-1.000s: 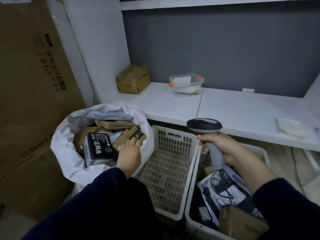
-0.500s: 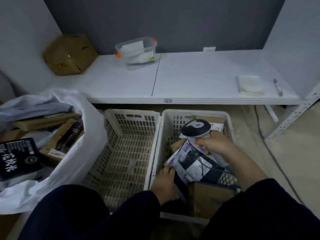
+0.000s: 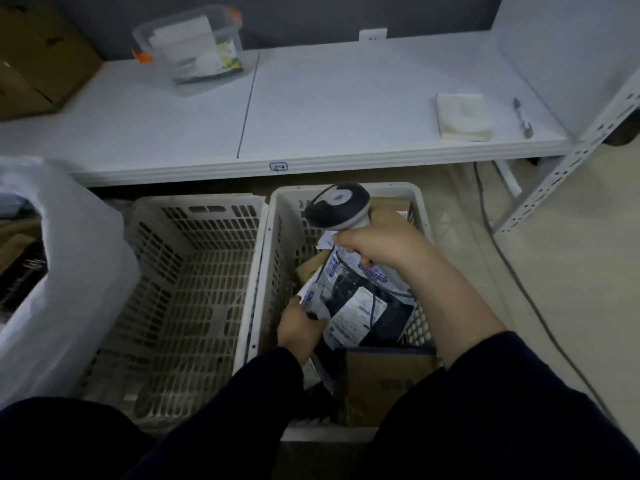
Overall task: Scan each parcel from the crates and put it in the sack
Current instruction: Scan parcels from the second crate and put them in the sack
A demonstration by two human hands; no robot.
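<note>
The main risk, as I judge it, is the slick plastic mailer slipping away: the left hand pinches only its near-left corner, inside the right crate, and the rest of the bag sags over the other parcels. A second risk is the dark scanner cord, which lies across the mailer's label and could snag as the bag lifts or block the barcode from a clean read. The right hand is clenched round the handle of the scanner, held above the far half of the right crate with its head tilted down toward the mailer. Under and around the mailer, the right crate also holds a cardboard box at its near end and a brown carton at its far end. The left crate, touching the right crate's left wall, shows only its slotted floor. Further left of the right crate stands the white sack, its mouth open, with dark and brown shapes dimly visible inside.
</note>
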